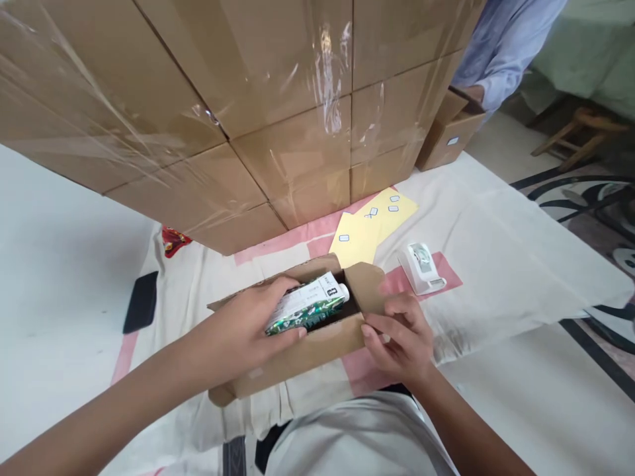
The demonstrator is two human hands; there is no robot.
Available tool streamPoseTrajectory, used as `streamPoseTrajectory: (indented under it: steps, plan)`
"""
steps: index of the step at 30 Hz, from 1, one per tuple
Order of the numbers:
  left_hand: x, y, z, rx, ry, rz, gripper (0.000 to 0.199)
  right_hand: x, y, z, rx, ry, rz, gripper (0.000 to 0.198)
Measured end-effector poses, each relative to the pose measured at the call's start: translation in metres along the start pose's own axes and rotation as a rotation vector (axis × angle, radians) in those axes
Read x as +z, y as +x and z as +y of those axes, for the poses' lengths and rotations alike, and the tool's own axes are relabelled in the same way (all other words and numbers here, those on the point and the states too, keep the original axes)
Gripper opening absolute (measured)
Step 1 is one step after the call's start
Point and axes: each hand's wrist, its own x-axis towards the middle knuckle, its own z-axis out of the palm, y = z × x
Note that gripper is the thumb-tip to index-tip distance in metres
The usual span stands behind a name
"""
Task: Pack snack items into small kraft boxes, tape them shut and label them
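A small open cardboard box (317, 349) stands on the cloth right in front of me, its end flap (364, 284) folded outward. My left hand (258, 324) is closed around a shiny green and white pack (310, 307) with a white cap at its right end. The pack sits tilted in the mouth of the box, partly hidden by my fingers. At the box's right front corner, my right hand (401, 337) pinches the cardboard edge between thumb and fingers.
Large taped cartons (292, 145) rise behind the box. Yellow sheets with stickers (357, 241) and a white tape dispenser (421, 268) lie to the right. A black phone-like object (141, 302) and a red wrapper (173, 241) lie left. Another person's sleeve (510, 59) is beside another box (446, 135).
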Motion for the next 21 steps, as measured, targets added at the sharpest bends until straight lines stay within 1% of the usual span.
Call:
streamPoseTrajectory:
  steps: [4, 7, 9, 10, 11, 12, 13, 15, 17, 18, 19, 21]
  plan:
    - [-0.008, 0.002, -0.001, -0.067, -0.02, -0.11, 0.047, -0.003, -0.001, 0.002, 0.003, 0.027, -0.035, 0.017]
    - [-0.009, 0.003, 0.001, -0.143, -0.11, -0.259, 0.045, -0.007, -0.003, 0.003, -0.054, 0.071, -0.035, 0.009]
    - [-0.002, 0.003, -0.001, -0.2, -0.188, -0.379, 0.043, -0.01, -0.006, 0.004, -0.085, 0.128, -0.041, 0.011]
    - [0.005, 0.004, -0.004, -0.211, -0.203, -0.408, 0.043, -0.012, -0.009, 0.004, -0.089, 0.154, -0.052, 0.013]
    - [0.013, 0.005, -0.006, -0.197, -0.18, -0.407, 0.044, -0.013, -0.012, 0.005, -0.085, 0.175, -0.071, 0.015]
    - [0.023, 0.006, -0.009, -0.161, -0.109, -0.381, 0.046, -0.015, -0.015, 0.004, -0.075, 0.187, -0.088, 0.016]
    - [0.033, 0.009, -0.011, -0.107, 0.014, -0.345, 0.046, -0.016, -0.017, 0.004, -0.063, 0.193, -0.097, 0.016]
    - [0.052, 0.017, -0.015, 0.013, 0.368, -0.281, 0.041, -0.018, -0.021, 0.003, -0.047, 0.183, -0.089, 0.015]
    - [0.066, 0.027, -0.016, 0.071, 0.714, -0.293, 0.037, -0.017, -0.02, 0.0, -0.048, 0.165, -0.076, 0.016]
    - [0.07, 0.033, -0.015, 0.07, 0.835, -0.315, 0.038, -0.017, -0.019, -0.001, -0.053, 0.159, -0.075, 0.017]
    - [0.072, 0.037, -0.014, 0.062, 0.908, -0.343, 0.04, -0.016, -0.018, -0.002, -0.059, 0.156, -0.079, 0.018]
    - [0.074, 0.044, -0.011, 0.041, 0.938, -0.39, 0.041, -0.014, -0.014, -0.005, -0.06, 0.156, -0.086, 0.021]
